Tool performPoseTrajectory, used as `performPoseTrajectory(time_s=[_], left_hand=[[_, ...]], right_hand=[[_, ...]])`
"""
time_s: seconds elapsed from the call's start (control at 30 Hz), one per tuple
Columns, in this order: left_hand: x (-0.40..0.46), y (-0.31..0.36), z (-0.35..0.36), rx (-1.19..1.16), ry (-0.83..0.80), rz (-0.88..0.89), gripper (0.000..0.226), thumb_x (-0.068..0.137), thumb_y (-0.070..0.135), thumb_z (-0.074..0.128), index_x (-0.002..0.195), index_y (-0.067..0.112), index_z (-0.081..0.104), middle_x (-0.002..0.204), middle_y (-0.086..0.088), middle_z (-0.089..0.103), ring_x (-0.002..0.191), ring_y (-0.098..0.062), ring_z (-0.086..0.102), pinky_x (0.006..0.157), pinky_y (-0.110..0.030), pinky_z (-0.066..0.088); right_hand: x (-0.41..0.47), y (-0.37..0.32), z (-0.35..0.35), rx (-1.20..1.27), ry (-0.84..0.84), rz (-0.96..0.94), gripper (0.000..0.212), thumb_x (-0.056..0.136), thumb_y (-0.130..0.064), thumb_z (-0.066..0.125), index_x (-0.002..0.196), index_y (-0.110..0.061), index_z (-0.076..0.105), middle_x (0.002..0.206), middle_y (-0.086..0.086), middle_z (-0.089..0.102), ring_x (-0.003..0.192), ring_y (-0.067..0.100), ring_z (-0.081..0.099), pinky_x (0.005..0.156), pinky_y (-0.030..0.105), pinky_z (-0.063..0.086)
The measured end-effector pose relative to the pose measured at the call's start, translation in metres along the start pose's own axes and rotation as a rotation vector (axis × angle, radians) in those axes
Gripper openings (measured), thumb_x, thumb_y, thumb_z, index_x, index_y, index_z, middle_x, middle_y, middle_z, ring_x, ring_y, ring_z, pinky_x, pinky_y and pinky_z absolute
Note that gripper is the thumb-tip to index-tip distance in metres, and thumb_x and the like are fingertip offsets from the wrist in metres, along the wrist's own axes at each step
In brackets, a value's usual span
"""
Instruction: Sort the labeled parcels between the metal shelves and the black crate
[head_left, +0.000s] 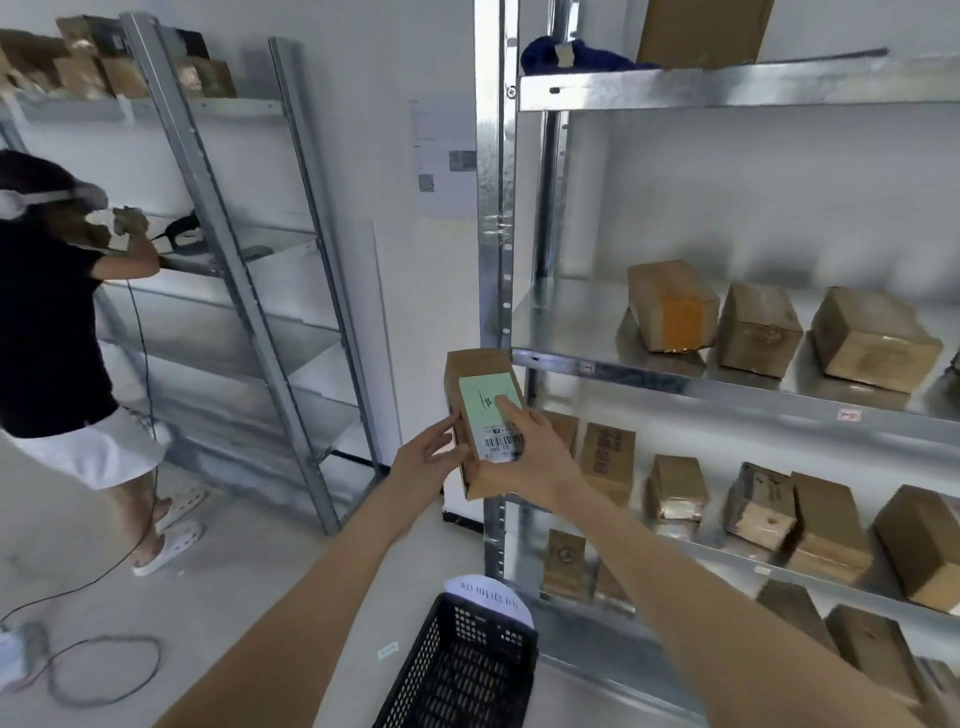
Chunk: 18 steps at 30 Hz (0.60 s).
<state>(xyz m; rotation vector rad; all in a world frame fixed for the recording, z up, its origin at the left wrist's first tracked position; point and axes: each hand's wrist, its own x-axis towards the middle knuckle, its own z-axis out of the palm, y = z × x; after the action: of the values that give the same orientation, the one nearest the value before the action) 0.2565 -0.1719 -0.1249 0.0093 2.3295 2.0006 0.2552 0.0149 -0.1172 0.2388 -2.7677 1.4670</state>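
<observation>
Parcel (480, 415) with green label and barcode held up in front of metal shelving (727, 371), above black crate (462, 670). Left hand (428, 457) fingers straight, pressed on parcel's left side; right hand (524, 457) curled around lower right edge, index finger on label. Crate interior mostly out of view, contents can't tell. Shelf tiers hold brown cardboard boxes (758, 327); one with orange label (672, 306)
</observation>
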Motion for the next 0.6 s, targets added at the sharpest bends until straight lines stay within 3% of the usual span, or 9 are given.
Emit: performPoseTrajectory(time_s=[0.13,0.3,0.43,0.6], left_hand=[[0.037,-0.043,-0.042,0.285,-0.004,-0.014,0.051,0.085,0.06,0.064,0.133,0.062,0.046,0.138,0.019,0.054,0.121,-0.002,0.053,0.106,-0.033,0.043],[0.092,-0.104,-0.087,0.451,-0.059,-0.012,0.055,0.098,0.037,0.059,0.149,0.032,0.041,0.156,0.01,0.035,0.143,-0.011,0.03,0.108,-0.019,0.019],[0.136,-0.171,-0.121,0.643,-0.156,-0.025,0.055,0.097,0.045,0.057,0.148,0.043,0.037,0.158,0.012,0.032,0.144,-0.01,0.03,0.116,-0.031,0.025],[0.164,-0.25,-0.143,0.744,-0.27,-0.079,0.056,0.096,0.052,0.054,0.148,0.045,0.035,0.159,0.016,0.03,0.145,-0.009,0.029,0.116,-0.035,0.027]], right_hand=[[0.029,0.007,0.045,-0.088,-0.019,0.038,0.106,0.071,-0.052,0.083,0.159,-0.041,0.025,0.153,-0.015,0.03,0.125,0.002,0.044,0.111,0.034,0.045],[0.073,0.03,0.11,-0.162,-0.042,0.143,0.107,0.07,-0.053,0.082,0.159,-0.045,0.023,0.159,-0.014,0.026,0.135,0.011,0.044,0.11,0.04,0.048],[0.101,0.062,0.166,-0.153,-0.026,0.288,0.107,0.067,-0.058,0.08,0.157,-0.047,0.023,0.157,-0.012,0.029,0.134,0.014,0.049,0.11,0.04,0.046],[0.11,0.114,0.231,-0.106,-0.009,0.428,0.11,0.065,-0.057,0.081,0.158,-0.045,0.025,0.155,-0.017,0.028,0.132,0.007,0.042,0.111,0.042,0.047]])
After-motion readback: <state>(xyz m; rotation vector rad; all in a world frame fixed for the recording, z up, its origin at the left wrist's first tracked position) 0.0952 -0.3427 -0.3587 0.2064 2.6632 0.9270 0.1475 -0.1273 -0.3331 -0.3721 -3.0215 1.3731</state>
